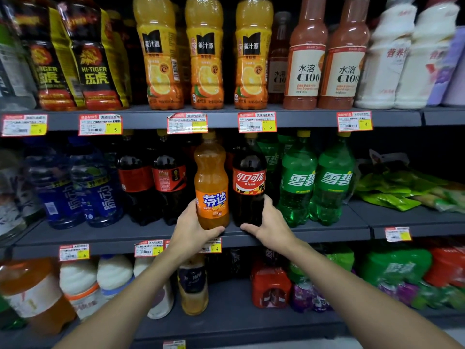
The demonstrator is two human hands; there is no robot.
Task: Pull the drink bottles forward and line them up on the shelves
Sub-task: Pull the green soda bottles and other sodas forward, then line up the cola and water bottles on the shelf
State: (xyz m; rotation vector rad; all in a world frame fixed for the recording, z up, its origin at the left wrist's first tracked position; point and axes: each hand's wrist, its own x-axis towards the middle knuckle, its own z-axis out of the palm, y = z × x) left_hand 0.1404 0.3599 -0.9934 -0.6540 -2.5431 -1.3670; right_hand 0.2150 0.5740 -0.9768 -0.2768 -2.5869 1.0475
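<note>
Wrapping round the lower body of the orange soda bottle [211, 182] with the left hand [191, 227], thumb laid across the front just above the base, other fingers mostly hidden behind the bottle. Cupping the cola bottle [249, 182] the same way with the right hand [270, 222]: fingers curled round its right flank, thumb tucked along the foot.

Standing upright and side by side on the middle shelf [327, 231], a little back from its front edge, between the dark bottles [168, 182] on the left and the green soda bottles [298, 187] on the right.

Seemingly full, so probably heavy and firm under a squeeze; smooth plastic with glossy labels, likely slippery. Best taken low, at or below the label, so as to slide the foot forward rather than tip the tall neck.

Reaching up and forward with both bare forearms, converging toward the pair, wrists nearly straight, palms turned toward each other.
</note>
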